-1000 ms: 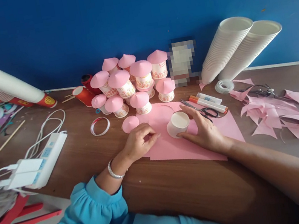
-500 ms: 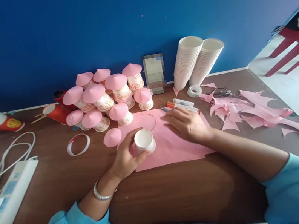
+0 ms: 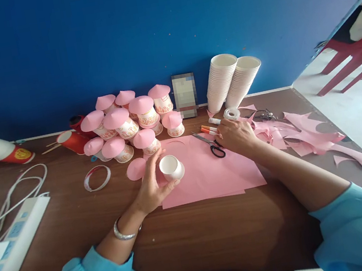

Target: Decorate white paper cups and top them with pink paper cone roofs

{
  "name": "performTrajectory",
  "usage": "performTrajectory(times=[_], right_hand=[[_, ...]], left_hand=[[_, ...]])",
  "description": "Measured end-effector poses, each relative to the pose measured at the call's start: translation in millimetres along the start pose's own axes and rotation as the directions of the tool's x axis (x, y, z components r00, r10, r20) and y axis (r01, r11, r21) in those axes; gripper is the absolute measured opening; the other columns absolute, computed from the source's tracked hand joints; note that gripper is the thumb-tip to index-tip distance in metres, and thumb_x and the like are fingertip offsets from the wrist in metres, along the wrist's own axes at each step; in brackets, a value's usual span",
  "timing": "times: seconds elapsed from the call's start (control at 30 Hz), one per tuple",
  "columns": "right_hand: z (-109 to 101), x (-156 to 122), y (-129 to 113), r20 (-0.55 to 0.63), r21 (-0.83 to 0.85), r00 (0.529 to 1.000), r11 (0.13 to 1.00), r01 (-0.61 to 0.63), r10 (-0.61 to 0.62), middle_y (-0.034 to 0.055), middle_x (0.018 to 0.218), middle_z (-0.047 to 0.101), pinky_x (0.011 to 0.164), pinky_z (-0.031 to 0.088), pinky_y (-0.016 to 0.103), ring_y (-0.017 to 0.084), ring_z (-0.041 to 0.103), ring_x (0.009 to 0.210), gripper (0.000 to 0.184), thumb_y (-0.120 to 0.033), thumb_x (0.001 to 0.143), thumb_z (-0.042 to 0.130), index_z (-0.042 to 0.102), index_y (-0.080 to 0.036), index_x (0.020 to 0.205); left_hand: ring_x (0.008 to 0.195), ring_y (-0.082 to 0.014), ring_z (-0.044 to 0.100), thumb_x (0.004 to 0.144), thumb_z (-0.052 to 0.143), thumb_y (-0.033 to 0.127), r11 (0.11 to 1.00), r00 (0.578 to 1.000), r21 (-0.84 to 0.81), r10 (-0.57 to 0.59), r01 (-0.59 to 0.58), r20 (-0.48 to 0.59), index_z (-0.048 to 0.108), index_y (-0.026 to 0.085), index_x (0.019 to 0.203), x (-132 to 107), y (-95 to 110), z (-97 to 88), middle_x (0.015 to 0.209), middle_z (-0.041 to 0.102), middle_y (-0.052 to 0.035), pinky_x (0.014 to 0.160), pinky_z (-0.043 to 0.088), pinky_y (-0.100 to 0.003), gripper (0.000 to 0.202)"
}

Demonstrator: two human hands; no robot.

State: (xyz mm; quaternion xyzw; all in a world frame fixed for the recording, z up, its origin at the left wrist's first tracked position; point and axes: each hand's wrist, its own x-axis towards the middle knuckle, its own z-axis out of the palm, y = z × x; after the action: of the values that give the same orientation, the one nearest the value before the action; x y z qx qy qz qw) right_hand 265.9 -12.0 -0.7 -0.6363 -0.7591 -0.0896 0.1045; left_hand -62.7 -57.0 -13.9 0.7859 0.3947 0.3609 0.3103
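Note:
My left hand (image 3: pixel 150 189) is curled around a white paper cup (image 3: pixel 171 168), with the thumb on its near side and the fingers on the left. The cup is above pink paper sheets (image 3: pixel 195 179). My right hand (image 3: pixel 236 135) lies over several markers (image 3: pixel 207 129), close to a roll of clear tape (image 3: pixel 232 113). Its fingertips are hidden beneath it, so its grip cannot be made out. Scissors with black handles (image 3: pixel 217 150) rest on the pink sheets between my hands. A flat pink paper piece (image 3: pixel 136 169) is left of the cup.
Several decorated cups with pink cone tops (image 3: pixel 117 118) stand at the back left. Two stacks of white cups (image 3: pixel 222 82) lean by the blue wall. Pink scraps (image 3: pixel 302 133) are at right. A tape ring (image 3: pixel 97 177) and a power strip (image 3: pixel 21 245) are at left.
My right hand has moved right, off the scissors, toward the tape roll and over the markers. My left hand still holds the cup. The camera view has shifted slightly.

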Motion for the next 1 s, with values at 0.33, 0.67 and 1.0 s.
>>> performTrajectory(times=[0.33, 0.67, 1.0], right_hand=[[-32.2, -40.9, -62.7, -0.375, 0.533, 0.822, 0.626, 0.569, -0.428, 0.0018, 0.080, 0.072, 0.057, 0.045, 0.025, 0.014, 0.066, 0.064, 0.005, -0.020, 0.103, 0.053, 0.055, -0.021, 0.107], [-12.7, -45.1, -70.3, -0.340, 0.495, 0.743, 0.563, 0.662, -0.576, 0.0021, 0.080, 0.069, 0.056, 0.044, 0.025, 0.013, 0.065, 0.064, 0.026, -0.031, 0.109, 0.049, 0.059, -0.016, 0.128], [-24.9, -34.8, -43.3, -0.295, 0.681, 0.941, 0.655, 0.328, -0.165, 0.0033, 0.077, 0.067, 0.057, 0.048, 0.031, 0.018, 0.062, 0.063, 0.026, -0.036, 0.107, 0.048, 0.070, -0.022, 0.114]], left_hand=[[0.095, -0.0229, 0.064, 0.096, 0.065, 0.045, 0.936, 0.887, 0.224, 0.335, -0.273, -0.317, 0.055, 0.022, 0.139, -9.2, 19.2, -10.6, 0.108, 0.065, -0.0102, 0.089, 0.059, -0.042, 0.049], [0.059, -0.0128, 0.068, 0.102, 0.060, 0.022, 0.782, 0.870, 0.457, 0.491, -0.423, -0.036, 0.067, 0.022, 0.109, -4.0, 44.0, -3.6, 0.076, 0.076, -0.0002, 0.059, 0.053, -0.024, 0.010], [0.050, -0.0094, 0.051, 0.107, 0.050, 0.031, 0.980, 0.811, 0.196, 0.132, -0.022, -0.570, 0.071, 0.022, 0.101, -4.3, 23.6, -46.2, 0.064, 0.063, 0.0031, 0.046, 0.040, -0.022, 0.024]])
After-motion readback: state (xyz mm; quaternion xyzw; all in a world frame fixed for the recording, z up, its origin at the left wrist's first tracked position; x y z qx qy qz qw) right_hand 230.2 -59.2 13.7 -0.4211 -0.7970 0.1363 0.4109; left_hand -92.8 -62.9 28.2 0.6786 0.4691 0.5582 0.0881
